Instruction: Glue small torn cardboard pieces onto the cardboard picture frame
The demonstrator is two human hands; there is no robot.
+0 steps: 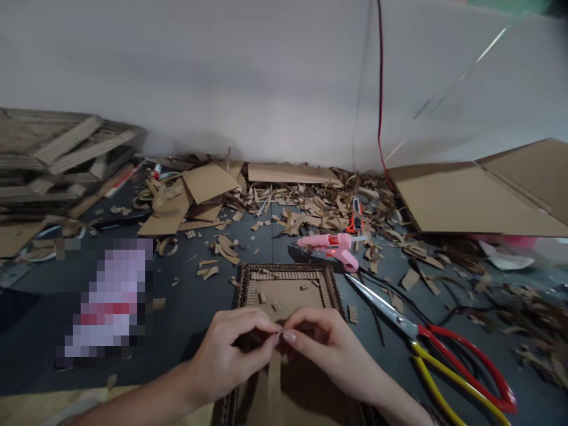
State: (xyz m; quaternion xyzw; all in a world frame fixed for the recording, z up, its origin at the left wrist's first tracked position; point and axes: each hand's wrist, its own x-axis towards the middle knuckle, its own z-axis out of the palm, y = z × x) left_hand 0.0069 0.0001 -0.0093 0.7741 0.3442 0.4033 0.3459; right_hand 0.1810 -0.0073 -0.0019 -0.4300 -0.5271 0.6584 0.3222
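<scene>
Left hand, right hand pinch cardboard strip over frame; scissors close right, open mat left.

Brown matt cardboard frame, rough corrugated rim; thin cardboard strip, dull and smooth; glossy pink plastic glue gun; scissors, shiny metal blades, smooth red and yellow plastic handles; dark matt table; rough-edged brown cardboard scraps

- My left hand and right hand hide the near edge of the cardboard frame.
- I cannot identify the small piece they pinch.
- The bottom edge cuts the scissors.
</scene>
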